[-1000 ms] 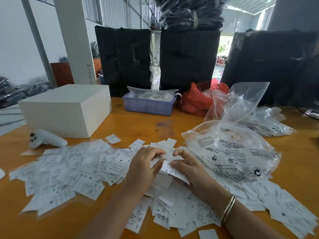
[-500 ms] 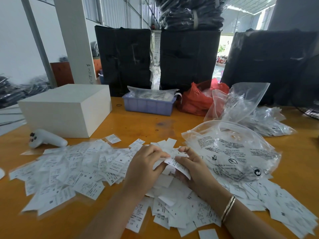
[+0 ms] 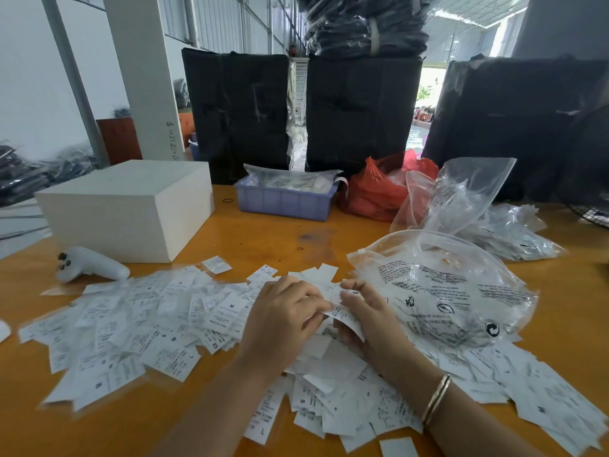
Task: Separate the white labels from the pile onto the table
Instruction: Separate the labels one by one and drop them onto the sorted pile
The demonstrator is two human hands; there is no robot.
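A wide pile of white labels [image 3: 138,328] with black print covers the orange table [image 3: 263,239] from left to right. Over the middle of the pile my left hand [image 3: 280,321] and my right hand [image 3: 369,311] meet, and both pinch a small bunch of white labels [image 3: 342,316] between fingers and thumbs. More labels [image 3: 336,400] lie heaped under my forearms. My right wrist wears a thin bangle.
A printed clear plastic bag [image 3: 445,291] lies just right of my hands, more clear bags [image 3: 461,199] behind it. At the back stand a white box [image 3: 125,209], a lilac tray [image 3: 283,202], a red bag [image 3: 375,192]. A white controller [image 3: 89,265] lies left.
Both hands have drawn closer together and slightly up, and the pinched labels have shifted between the fingers. The pile and the bags have not moved.
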